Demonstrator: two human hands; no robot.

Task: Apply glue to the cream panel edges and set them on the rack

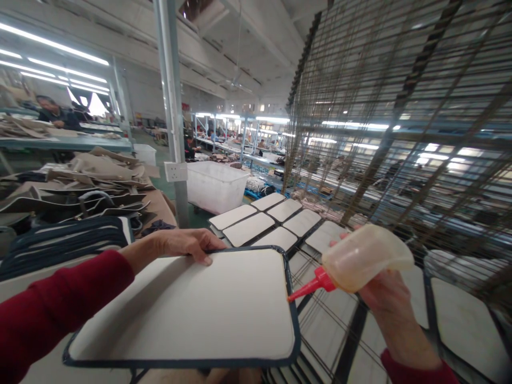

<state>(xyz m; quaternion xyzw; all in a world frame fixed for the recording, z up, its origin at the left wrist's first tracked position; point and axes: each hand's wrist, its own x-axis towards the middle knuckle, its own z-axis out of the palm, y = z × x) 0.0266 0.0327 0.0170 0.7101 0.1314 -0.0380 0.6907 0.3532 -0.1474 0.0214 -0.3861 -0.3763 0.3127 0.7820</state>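
My left hand [190,244] is closed on the far edge of a white rounded panel [188,309] with a dark blue rim, thumb on its face. My right hand [386,293] grips a translucent squeeze bottle [364,258], tilted so that its red nozzle [312,285] points left and down. The nozzle tip meets the panel's right edge, where the white face borders the dark rim. A thin yellowish line shows along that border near the upper right corner. Part of my right fingers is hidden behind the bottle.
Similar white panels [250,228] lie in rows on a wire rack [328,320], with more wire shelves [380,106] raised at right. Dark-rimmed pieces [68,245] are stacked at left beside beige cut pieces [100,170]. A post [172,106] and white bin [216,184] stand ahead. A person [58,114] sits far left.
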